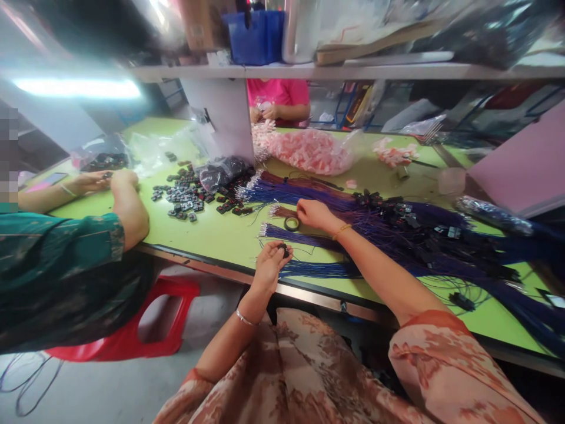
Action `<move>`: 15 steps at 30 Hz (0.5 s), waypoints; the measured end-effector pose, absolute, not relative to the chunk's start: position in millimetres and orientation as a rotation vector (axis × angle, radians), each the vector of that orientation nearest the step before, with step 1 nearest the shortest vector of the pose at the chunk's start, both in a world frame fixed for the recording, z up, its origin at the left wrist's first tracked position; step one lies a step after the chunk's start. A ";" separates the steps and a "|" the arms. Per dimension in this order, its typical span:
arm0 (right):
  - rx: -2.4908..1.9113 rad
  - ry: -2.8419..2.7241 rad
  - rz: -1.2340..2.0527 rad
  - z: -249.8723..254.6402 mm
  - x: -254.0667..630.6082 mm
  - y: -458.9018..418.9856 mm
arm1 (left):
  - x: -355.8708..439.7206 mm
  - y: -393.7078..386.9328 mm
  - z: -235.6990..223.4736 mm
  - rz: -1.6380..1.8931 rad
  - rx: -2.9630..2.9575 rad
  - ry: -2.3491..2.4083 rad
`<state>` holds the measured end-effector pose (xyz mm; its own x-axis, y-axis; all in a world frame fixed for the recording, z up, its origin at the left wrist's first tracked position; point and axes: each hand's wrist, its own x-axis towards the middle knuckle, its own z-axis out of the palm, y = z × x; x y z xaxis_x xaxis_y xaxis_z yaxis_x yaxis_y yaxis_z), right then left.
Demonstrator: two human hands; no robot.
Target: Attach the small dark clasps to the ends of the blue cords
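My left hand (267, 266) is at the table's near edge, its fingers closed on a small black plastic part (283, 251). Ahead and to the right, my right hand (314, 213) reaches over a bundle of brown wires (283, 212). Its fingers are pinched together at these wires, and what they grip is hidden. A black ring (292, 224) lies just left of that hand. Between my hands runs a bundle of dark blue wires (291, 235) with pale stripped tips. Another blue bundle (318, 270) lies beside my left hand along the near edge.
Black plastic parts (185, 191) are heaped to the left on the green table (216, 235). A bag of pink pieces (309, 152) sits behind the wires. A co-worker in a green sleeve (66, 241) works at the left; another person in pink (282, 94) sits opposite. A shelf (353, 71) spans above.
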<state>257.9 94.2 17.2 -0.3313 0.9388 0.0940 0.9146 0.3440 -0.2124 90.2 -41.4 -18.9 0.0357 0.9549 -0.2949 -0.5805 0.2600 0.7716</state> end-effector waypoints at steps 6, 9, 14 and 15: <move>-1.169 -2.275 0.446 26.0 229.2 77.3 | 90.2 -42.3 -18.9 1.274 0.520 0.914; -1.103 -2.199 0.539 25.1 230.4 65.2 | 90.3 -42.8 -18.2 1.281 0.519 0.910; -1.063 -2.111 0.715 17.7 244.8 43.5 | 93.7 -38.6 -13.7 1.292 0.510 0.901; -1.050 -2.105 0.711 16.7 247.1 39.5 | 94.8 -36.4 -12.8 1.292 0.504 0.895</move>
